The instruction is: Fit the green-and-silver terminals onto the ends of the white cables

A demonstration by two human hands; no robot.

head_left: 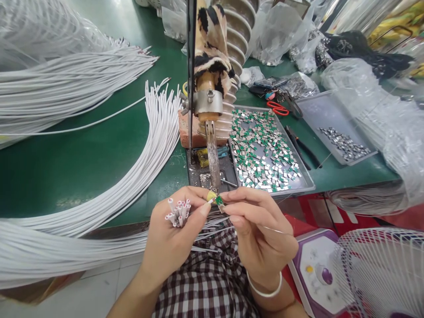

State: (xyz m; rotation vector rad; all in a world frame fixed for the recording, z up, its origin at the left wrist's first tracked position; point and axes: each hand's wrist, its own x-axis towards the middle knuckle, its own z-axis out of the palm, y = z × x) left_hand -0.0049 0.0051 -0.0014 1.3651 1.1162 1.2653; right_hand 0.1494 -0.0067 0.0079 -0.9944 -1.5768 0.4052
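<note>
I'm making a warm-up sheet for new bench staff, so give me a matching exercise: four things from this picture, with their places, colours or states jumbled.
Things
1. Left hand
2. Right hand
3. Soldering iron
4. Scissors

Descriptions
A. Clamped, pointing down toward the fingertips
B. Red-handled, on the green table
C. Closed around a bunch of white wires
D. Holding a small green board at the fingertips

Right pairs: 1-C, 2-D, 3-A, 4-B

soldering iron [212, 154] blocks ahead — room between white cables [139, 176]
</note>
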